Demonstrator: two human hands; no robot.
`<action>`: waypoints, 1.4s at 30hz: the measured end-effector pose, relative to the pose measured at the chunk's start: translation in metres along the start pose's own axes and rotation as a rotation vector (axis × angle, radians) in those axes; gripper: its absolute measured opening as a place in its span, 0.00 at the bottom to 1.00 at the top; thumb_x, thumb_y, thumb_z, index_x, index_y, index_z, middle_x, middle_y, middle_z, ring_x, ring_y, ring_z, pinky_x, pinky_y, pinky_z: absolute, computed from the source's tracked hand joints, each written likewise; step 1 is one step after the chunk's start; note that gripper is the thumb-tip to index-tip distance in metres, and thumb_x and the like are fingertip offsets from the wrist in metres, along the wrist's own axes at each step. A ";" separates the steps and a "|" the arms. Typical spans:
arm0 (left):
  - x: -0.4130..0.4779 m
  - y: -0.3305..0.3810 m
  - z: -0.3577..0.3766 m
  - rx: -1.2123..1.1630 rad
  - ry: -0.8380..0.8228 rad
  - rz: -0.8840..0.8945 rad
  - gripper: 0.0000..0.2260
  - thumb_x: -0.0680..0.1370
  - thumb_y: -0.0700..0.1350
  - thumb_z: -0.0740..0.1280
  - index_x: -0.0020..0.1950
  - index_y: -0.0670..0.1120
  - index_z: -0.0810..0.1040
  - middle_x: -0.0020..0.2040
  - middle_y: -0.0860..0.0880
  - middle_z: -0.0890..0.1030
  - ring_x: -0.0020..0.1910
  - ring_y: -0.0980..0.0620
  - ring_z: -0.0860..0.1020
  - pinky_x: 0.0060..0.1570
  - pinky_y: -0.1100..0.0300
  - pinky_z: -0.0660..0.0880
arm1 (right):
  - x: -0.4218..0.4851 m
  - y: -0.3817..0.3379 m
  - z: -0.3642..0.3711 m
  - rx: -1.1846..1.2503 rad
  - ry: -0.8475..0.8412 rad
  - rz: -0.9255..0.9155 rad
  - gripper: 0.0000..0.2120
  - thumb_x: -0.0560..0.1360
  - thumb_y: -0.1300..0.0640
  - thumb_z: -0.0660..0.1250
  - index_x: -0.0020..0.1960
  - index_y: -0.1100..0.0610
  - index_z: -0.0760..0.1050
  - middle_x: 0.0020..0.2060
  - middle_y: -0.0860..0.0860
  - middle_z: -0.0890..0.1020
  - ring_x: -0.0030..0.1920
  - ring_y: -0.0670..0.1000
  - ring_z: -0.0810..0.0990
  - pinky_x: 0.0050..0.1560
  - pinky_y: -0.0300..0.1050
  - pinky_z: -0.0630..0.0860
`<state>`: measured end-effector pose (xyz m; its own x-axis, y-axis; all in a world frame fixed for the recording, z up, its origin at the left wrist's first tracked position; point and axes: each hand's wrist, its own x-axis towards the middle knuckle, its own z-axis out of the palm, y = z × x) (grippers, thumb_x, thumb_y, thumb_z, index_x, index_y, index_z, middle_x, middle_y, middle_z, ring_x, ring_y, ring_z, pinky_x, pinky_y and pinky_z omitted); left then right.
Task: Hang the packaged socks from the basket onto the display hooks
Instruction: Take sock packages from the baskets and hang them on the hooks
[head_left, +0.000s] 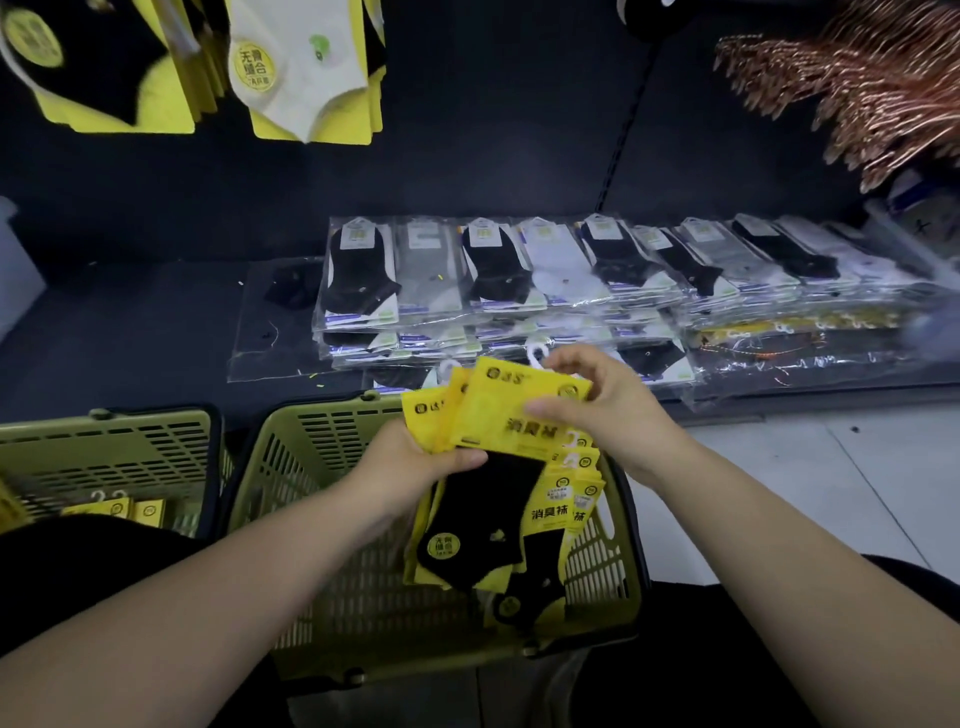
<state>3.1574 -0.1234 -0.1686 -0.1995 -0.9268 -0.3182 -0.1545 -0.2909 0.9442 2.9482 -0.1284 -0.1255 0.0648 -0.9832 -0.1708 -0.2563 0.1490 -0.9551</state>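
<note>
while the left hand (415, 462) grips a fanned bundle of sock packs (493, 415) by their lower halves, thumb laid across the front, the right hand (608, 405) pinches the upper right corner of the front card between thumb and curled fingers. the packs are flat yellow cards, matte and square-cornered, each with a black ankle sock (483, 519) fixed to it and a small white plastic hook (537, 356) at the top edge. the bundle hangs just above the basket (291, 467), an olive-green plastic tub with slotted walls and a thick rounded rim. more of the same yellow packs (571, 499) lean against its right wall, and its slotted floor shows on the left side. a second basket (104, 447) of the same kind stands just beside it on the left, with a few yellow cards in the bottom. behind both runs a low dark shelf (130, 322), its front edge close to the basket rims. overlapping rows of glossy clear-bagged socks (519, 270), black, grey and white, cover its middle and right, while the dark surface shows on its left part. above, against the dark back panel, carded socks hang: a white pair (306, 67) and a black pair (88, 57), their lower edges well above the shelf. a copper-coloured fringe (872, 88) of shiny strands juts in at the upper right. pale floor tiles (831, 467) show to the right of the basket.
</note>
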 end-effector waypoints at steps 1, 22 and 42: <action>0.002 0.001 -0.003 -0.007 0.040 -0.027 0.13 0.68 0.38 0.76 0.48 0.51 0.81 0.46 0.55 0.83 0.45 0.61 0.81 0.47 0.66 0.75 | 0.004 0.004 -0.005 0.038 0.031 0.032 0.17 0.64 0.49 0.77 0.50 0.47 0.76 0.54 0.50 0.80 0.51 0.53 0.80 0.50 0.45 0.78; 0.013 -0.011 -0.036 -0.006 0.204 -0.120 0.09 0.71 0.39 0.74 0.43 0.53 0.79 0.39 0.58 0.81 0.38 0.62 0.77 0.34 0.66 0.67 | -0.001 0.120 0.013 -0.837 -0.250 0.189 0.45 0.62 0.49 0.80 0.71 0.50 0.58 0.65 0.52 0.70 0.60 0.53 0.74 0.53 0.43 0.72; 0.019 0.006 -0.042 -0.232 0.048 -0.004 0.08 0.73 0.50 0.68 0.51 0.52 0.80 0.47 0.56 0.85 0.52 0.54 0.81 0.48 0.59 0.75 | 0.017 -0.005 0.005 0.308 -0.092 0.037 0.28 0.50 0.63 0.78 0.49 0.53 0.78 0.47 0.54 0.84 0.44 0.55 0.84 0.42 0.49 0.82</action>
<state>3.1932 -0.1526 -0.1659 -0.1523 -0.9342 -0.3225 0.0720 -0.3360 0.9391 2.9551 -0.1452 -0.1242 0.1510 -0.9650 -0.2145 0.0431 0.2232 -0.9738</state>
